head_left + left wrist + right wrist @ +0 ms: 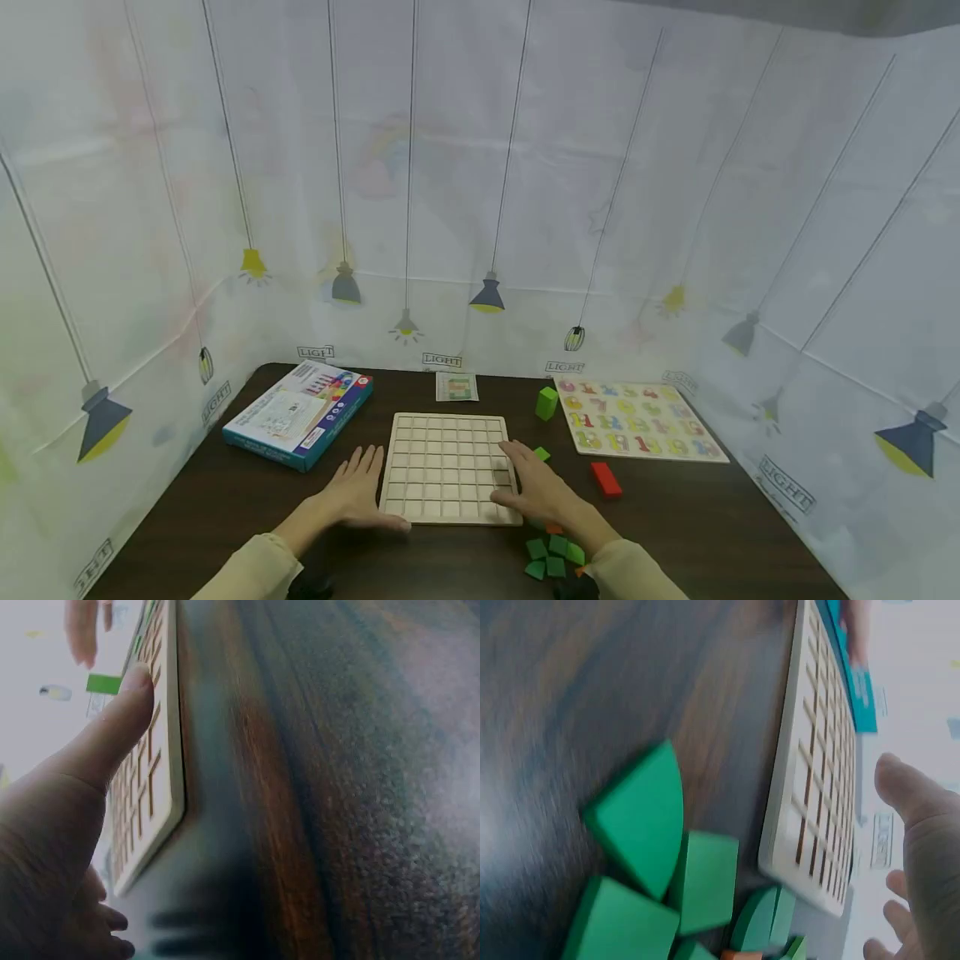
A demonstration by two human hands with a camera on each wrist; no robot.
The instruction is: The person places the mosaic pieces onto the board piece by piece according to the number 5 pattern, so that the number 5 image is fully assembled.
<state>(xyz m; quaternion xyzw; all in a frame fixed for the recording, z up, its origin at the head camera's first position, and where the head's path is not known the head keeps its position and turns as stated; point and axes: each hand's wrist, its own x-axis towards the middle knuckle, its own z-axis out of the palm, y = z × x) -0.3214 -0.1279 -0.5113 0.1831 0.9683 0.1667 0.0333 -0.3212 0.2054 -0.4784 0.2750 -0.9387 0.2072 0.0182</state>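
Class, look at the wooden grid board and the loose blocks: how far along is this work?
Done: nothing placed; every cell of the grid board looks empty. In hand: the left hand and right hand lie open at the board's two sides, holding no block. Left: the green pieces by the right wrist, the red block and the green block all lie loose on the table.

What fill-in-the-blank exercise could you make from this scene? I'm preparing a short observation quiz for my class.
1. Both hands, the left hand and the right hand, flank a wooden ____ board.
2. The single long block lying right of that board is coloured ____.
3. The pile of blocks near the right wrist is mostly ____.
4. The boxed set lies on the table to the board's ____.

Missing words: grid; red; green; left
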